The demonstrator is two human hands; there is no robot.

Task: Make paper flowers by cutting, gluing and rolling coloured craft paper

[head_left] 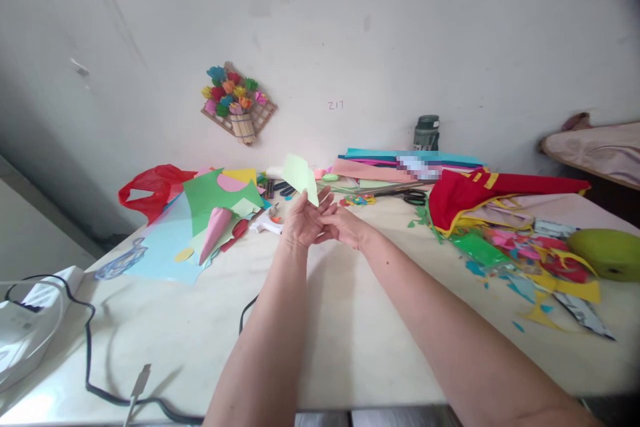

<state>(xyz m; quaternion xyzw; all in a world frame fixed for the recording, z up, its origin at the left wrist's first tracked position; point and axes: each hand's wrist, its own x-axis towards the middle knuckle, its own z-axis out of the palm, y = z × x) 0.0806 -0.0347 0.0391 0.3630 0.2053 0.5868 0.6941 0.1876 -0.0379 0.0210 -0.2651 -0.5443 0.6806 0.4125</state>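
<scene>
Left hand [303, 221] has the paper piece [301, 175] over mid-table [345, 327], right hand [344, 227] touching it from the right. Left of them: glue gun [266, 223], then paper cone [216, 230] on sheets [155, 255], plastic bag [157, 180] behind. Far left: power strip [55, 283]. Back right: paper stack [367, 171], bottle [426, 133] behind, scissors [415, 197] before. Right: cloth [463, 203], scraps [543, 313] before it, fruit [605, 253] rightmost. Flower basket [243, 127] on wall [350, 40], back left.

Place: a craft corner in a plain room; home or classroom, I can't tell
Table [165, 340]: strewn with coloured sheets [213, 203], paper scraps [540, 283], black scissors [415, 197], apparently a white glue gun [265, 222]
Wall [320, 27]: pale, scuffed, hung with a flower ornament [235, 99]
</scene>
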